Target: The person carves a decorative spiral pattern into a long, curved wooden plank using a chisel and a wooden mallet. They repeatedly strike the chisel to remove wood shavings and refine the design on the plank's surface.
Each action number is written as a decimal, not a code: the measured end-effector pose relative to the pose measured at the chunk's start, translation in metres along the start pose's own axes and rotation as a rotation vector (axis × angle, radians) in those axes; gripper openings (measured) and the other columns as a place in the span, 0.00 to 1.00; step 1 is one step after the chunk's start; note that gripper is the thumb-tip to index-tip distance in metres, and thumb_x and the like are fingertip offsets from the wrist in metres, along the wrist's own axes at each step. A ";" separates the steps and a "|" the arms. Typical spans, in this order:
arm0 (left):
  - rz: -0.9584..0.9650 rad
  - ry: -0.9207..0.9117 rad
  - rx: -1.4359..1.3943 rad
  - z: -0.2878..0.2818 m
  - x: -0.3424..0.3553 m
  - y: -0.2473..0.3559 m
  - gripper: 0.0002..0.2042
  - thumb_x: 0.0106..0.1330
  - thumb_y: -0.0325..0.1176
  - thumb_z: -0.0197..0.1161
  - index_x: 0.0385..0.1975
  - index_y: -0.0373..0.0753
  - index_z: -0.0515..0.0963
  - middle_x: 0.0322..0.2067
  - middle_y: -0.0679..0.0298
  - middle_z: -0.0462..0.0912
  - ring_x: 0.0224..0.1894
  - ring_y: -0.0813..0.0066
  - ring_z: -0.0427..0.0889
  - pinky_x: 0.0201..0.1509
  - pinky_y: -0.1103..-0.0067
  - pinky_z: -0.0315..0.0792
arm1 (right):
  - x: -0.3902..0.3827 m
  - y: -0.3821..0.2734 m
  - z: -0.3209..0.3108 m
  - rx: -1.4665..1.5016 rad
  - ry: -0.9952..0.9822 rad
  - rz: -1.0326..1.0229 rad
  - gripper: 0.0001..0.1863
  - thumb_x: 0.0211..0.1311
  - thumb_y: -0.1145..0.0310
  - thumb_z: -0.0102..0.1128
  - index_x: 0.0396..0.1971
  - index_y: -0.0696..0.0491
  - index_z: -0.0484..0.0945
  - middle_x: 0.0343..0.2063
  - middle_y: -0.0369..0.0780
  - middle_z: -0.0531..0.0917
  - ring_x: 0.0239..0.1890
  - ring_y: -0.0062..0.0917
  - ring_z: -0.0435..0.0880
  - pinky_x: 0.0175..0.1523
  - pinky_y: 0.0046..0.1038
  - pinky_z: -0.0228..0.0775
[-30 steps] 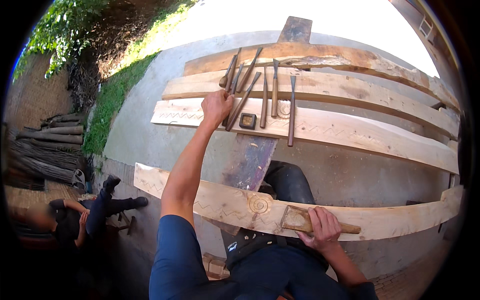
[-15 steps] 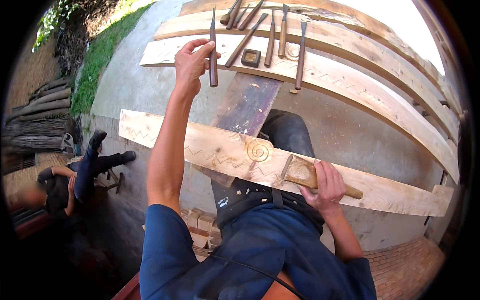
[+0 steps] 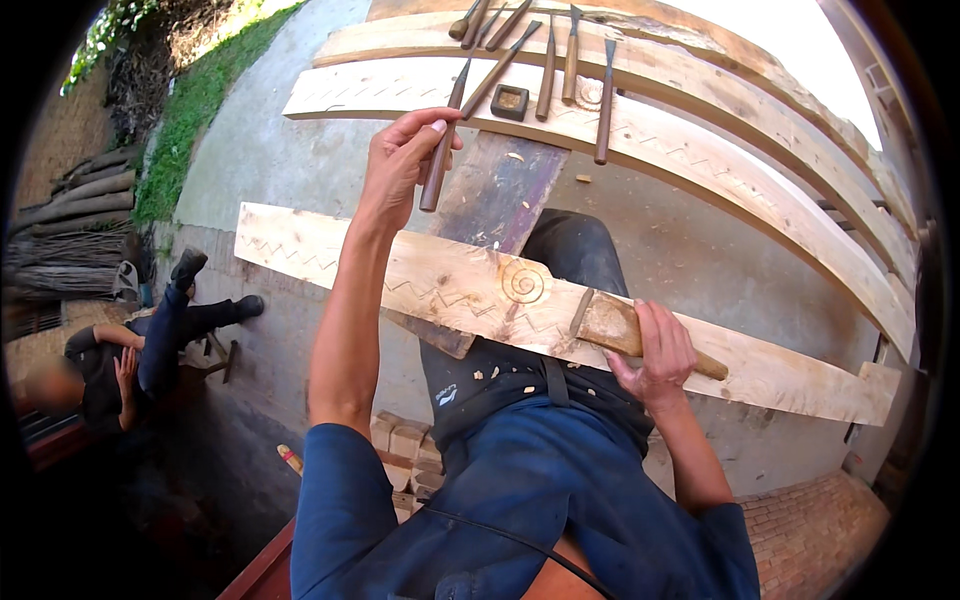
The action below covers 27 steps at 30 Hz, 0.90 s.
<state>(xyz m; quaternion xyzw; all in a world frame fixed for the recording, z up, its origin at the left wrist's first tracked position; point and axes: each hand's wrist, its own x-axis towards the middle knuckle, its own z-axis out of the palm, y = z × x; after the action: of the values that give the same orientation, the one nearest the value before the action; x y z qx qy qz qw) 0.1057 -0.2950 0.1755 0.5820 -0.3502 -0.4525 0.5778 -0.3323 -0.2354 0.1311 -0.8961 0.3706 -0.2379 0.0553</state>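
Between the thumb and fingers of my left hand (image 3: 405, 165) is a carving chisel (image 3: 437, 175) with a dark wooden handle, its blade slanting up over the far planks. My right hand (image 3: 660, 355) grips a wooden mallet (image 3: 608, 322), whose flat, worn head rests on the near plank (image 3: 420, 270). This pale plank lies across my lap and is marked with a zigzag line. A carved spiral (image 3: 523, 281) sits near its middle, left of the mallet head.
Several chisels (image 3: 606, 110) and a small square dark box (image 3: 509, 102) lie on the far planks (image 3: 700, 165). A dark board (image 3: 500, 195) runs beneath the near plank. Wood blocks (image 3: 405, 440) are stacked by my left side. Another person (image 3: 110, 360) sits at far left.
My left hand has drawn the chisel nearer and slightly right, tilting its blade to the right. My right hand still holds the mallet on the plank.
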 end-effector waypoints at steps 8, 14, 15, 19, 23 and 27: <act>0.102 -0.094 -0.131 -0.012 -0.030 0.017 0.17 0.80 0.31 0.48 0.54 0.28 0.83 0.42 0.43 0.91 0.42 0.55 0.95 0.38 0.76 0.82 | -0.001 -0.003 -0.003 -0.001 -0.024 0.006 0.44 0.47 0.52 0.84 0.65 0.57 0.80 0.56 0.50 0.86 0.55 0.48 0.88 0.59 0.45 0.83; 0.045 -0.016 0.228 0.001 -0.017 0.011 0.09 0.74 0.29 0.70 0.50 0.35 0.89 0.37 0.58 0.94 0.35 0.77 0.92 0.34 0.83 0.79 | 0.002 -0.003 -0.005 0.014 -0.003 0.013 0.45 0.44 0.53 0.84 0.64 0.57 0.80 0.55 0.50 0.86 0.55 0.48 0.88 0.58 0.44 0.82; 0.102 0.050 0.305 0.007 -0.013 0.006 0.07 0.73 0.27 0.72 0.47 0.37 0.91 0.35 0.64 0.94 0.29 0.85 0.85 0.30 0.84 0.74 | 0.002 -0.003 -0.006 0.013 -0.001 0.013 0.45 0.43 0.54 0.84 0.64 0.57 0.81 0.54 0.50 0.85 0.53 0.47 0.88 0.58 0.44 0.82; 0.156 0.173 0.701 0.014 0.012 0.001 0.08 0.71 0.28 0.70 0.44 0.41 0.93 0.32 0.64 0.93 0.30 0.77 0.89 0.35 0.75 0.77 | 0.004 -0.003 -0.007 0.011 -0.009 0.023 0.46 0.42 0.54 0.85 0.64 0.57 0.81 0.54 0.49 0.85 0.53 0.46 0.88 0.58 0.42 0.82; 0.462 0.216 1.041 0.011 0.047 -0.002 0.07 0.70 0.29 0.70 0.41 0.46 0.93 0.37 0.60 0.94 0.35 0.59 0.91 0.41 0.66 0.81 | 0.006 -0.003 -0.009 0.024 -0.006 0.031 0.45 0.43 0.54 0.84 0.64 0.57 0.81 0.53 0.49 0.86 0.53 0.46 0.88 0.58 0.42 0.82; 0.558 0.166 1.237 0.012 0.092 -0.010 0.08 0.69 0.28 0.68 0.40 0.48 0.94 0.35 0.61 0.93 0.36 0.58 0.92 0.41 0.64 0.81 | 0.004 -0.002 -0.007 0.028 0.008 0.024 0.46 0.39 0.56 0.86 0.63 0.56 0.80 0.53 0.50 0.86 0.52 0.47 0.88 0.56 0.44 0.82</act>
<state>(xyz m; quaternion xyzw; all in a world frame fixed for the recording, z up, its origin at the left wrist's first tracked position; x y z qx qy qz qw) 0.1255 -0.3841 0.1557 0.7259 -0.6358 0.0428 0.2590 -0.3319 -0.2366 0.1395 -0.8898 0.3781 -0.2459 0.0692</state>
